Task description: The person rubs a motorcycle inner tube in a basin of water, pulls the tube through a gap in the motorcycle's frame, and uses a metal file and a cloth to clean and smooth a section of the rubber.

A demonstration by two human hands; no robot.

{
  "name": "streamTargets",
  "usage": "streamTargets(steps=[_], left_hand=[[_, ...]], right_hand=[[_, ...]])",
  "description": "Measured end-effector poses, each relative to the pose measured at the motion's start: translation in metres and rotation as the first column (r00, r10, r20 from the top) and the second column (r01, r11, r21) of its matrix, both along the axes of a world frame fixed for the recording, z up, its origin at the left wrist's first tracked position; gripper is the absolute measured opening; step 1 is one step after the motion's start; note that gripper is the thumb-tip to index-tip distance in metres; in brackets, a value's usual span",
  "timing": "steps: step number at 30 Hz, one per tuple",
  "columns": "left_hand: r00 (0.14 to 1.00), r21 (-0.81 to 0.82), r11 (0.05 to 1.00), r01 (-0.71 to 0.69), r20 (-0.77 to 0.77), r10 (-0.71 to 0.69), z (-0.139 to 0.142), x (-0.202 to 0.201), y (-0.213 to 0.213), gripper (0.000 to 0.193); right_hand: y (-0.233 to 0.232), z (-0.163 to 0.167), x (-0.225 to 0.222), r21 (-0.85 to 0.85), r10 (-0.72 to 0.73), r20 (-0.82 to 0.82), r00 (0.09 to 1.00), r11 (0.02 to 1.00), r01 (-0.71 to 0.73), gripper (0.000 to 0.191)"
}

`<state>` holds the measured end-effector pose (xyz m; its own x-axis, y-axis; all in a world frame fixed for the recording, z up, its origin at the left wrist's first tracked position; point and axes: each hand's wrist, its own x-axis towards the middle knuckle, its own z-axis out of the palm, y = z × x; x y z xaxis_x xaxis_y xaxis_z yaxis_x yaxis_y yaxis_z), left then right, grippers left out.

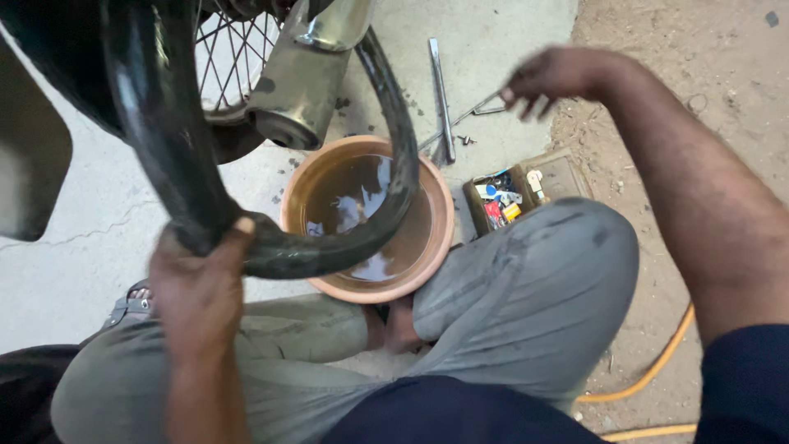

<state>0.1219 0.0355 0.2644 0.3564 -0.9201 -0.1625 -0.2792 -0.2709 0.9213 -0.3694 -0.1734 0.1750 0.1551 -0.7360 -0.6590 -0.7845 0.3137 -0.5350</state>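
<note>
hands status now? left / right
Left hand: closed on the black inner tube.
Right hand: open, fingers spread above the metal tools, holding nothing.

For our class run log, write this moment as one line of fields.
left hand: grips tube over basin | right hand: open, reaching to tools | basin: holds water

1 view only: head-worn camera, looks steeply down past own knees at concrete ground [99, 247]. Close range. Water basin [367, 219] at frame centre, wheel [230, 49] upper left, dirt [699, 57] upper right. No 2nd view to overlap.
</note>
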Motion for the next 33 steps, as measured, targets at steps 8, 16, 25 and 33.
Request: streamTargets(steps=[8, 16, 25, 33], left_hand=[[1.0, -0.329, 0.944, 0.019, 0.005, -0.018, 0.071, 0.026, 0.013, 0.02], [0.994, -0.282, 0.956, -0.079, 0.048, 0.096, 0.069, 0.049, 0.014, 0.021], [0.988, -0.234, 0.967, -0.104, 0.085, 0.127, 0.06, 0.047, 0.015, 0.023], [0.98, -0.188, 0.972, -0.14, 0.117, 0.164, 0.062, 0.056, 0.022, 0.025]], right_hand=[[0.199, -0.168, 0.035, 0.503, -0.4, 0.275, 0.875, 0.835, 0.223, 0.04], [0.291, -0.245, 0.079, 0.508, -0.567, 0.216, 0.795, 0.76, 0.404, 0.038], [0.316, -0.261, 0.101, 0.489, -0.66, 0.212, 0.72, 0.71, 0.506, 0.037], [0.248, -0.241, 0.091, 0.464, -0.807, 0.275, 0.523, 0.588, 0.663, 0.036]])
